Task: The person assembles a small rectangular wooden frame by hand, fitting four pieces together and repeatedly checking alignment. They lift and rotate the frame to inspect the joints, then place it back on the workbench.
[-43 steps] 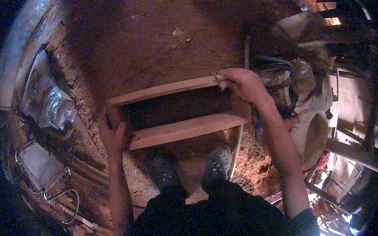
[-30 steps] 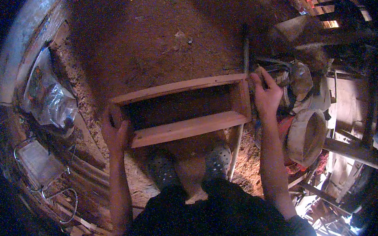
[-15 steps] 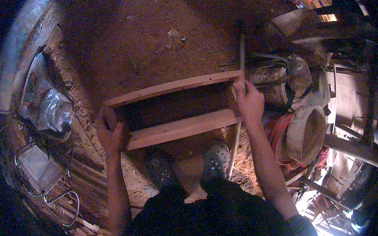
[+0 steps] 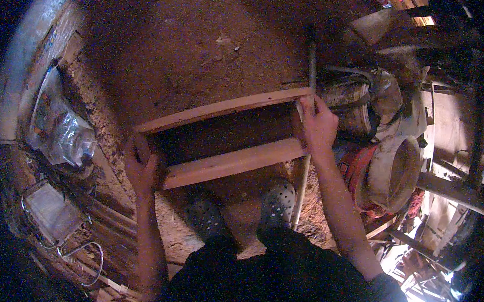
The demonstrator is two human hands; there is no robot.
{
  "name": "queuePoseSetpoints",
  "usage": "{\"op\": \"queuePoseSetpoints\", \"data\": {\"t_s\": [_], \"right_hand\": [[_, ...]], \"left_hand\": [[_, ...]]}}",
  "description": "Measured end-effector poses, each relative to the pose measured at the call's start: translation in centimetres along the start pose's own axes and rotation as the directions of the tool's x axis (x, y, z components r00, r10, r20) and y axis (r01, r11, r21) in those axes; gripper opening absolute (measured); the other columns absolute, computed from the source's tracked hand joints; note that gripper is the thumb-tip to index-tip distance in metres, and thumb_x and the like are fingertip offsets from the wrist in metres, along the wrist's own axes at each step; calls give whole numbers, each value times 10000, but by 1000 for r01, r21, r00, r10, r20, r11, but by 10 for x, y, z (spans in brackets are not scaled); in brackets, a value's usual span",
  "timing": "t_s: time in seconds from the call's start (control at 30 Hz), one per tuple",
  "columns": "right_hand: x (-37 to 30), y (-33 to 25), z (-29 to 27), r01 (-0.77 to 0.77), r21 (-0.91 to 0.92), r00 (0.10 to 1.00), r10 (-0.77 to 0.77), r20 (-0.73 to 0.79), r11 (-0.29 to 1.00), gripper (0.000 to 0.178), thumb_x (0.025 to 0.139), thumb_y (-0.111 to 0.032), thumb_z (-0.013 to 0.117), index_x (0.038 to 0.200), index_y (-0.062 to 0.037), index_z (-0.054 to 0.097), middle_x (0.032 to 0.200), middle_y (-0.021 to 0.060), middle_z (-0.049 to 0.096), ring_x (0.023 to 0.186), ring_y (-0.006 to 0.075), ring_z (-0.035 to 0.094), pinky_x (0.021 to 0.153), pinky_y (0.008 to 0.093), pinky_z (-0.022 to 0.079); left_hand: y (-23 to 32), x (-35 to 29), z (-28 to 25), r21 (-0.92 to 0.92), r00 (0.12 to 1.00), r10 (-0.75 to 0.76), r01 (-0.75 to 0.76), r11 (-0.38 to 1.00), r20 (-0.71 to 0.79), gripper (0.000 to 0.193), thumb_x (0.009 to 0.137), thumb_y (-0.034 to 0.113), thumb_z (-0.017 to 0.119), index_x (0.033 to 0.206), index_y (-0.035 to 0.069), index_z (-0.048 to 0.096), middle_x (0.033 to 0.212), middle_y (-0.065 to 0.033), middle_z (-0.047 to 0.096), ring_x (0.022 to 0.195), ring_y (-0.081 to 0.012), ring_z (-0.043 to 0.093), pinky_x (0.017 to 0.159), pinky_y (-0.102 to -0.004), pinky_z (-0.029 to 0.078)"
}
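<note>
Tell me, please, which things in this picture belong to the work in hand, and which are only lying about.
Belong to the work:
- wooden frame, long and four-sided
- left hand, holding its left end
- right hand, holding its right end

Lying about:
- crumpled clear plastic, at left
- pale round tub, at right

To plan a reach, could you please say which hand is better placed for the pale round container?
Probably the right hand: across the wooden frame from the left hand, it's visibly nearer the pale round container.
</note>
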State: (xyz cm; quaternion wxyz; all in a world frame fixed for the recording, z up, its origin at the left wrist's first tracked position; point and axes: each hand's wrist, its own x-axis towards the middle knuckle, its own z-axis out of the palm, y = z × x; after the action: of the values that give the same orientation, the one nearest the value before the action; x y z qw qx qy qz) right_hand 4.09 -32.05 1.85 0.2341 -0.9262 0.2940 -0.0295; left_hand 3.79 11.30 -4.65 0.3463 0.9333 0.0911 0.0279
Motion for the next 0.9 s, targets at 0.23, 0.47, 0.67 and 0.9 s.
{"op": "queuePoseSetpoints", "data": {"t_s": [0.23,0.47,0.67,0.9], "right_hand": [[-38,25,-19,-69,-6,995,70,66,998,447,933,-394,689,1159,-8,710,948,235,734,875,328,739,768,401,562],[-78,59,-50,288,402,956,-282,-77,869,310,877,-30,728,1185,-2,699,1143,153,729,1049,259,713,929,362,550],[-70,65,-38,720,72,626,-691,361,690,505,815,-48,759,1303,-92,639,1303,115,663,1235,300,617,1037,414,506],[-73,57,-32,648,65,714,-635,294,759,467,795,-11,746,1246,-104,661,1309,104,658,1222,300,621,1030,405,506]], "left_hand": [[11,-5,-5,32,998,-44,43,999,37,784,721,256,733,1418,11,471,1367,-239,567,1261,-396,558,1071,-455,432],[-1,-3,-2,-24,999,6,-5,1000,43,777,740,257,731,1421,-5,465,1359,-238,568,1273,-393,543,1100,-451,405],[-1,-1,-2,-2,997,26,-26,1000,67,789,739,241,737,1434,-8,459,1379,-235,558,1297,-378,529,1115,-435,392],[-4,-2,2,-74,998,-52,54,996,27,797,716,236,727,1439,24,467,1370,-216,568,1313,-368,517,1120,-436,389]]}}
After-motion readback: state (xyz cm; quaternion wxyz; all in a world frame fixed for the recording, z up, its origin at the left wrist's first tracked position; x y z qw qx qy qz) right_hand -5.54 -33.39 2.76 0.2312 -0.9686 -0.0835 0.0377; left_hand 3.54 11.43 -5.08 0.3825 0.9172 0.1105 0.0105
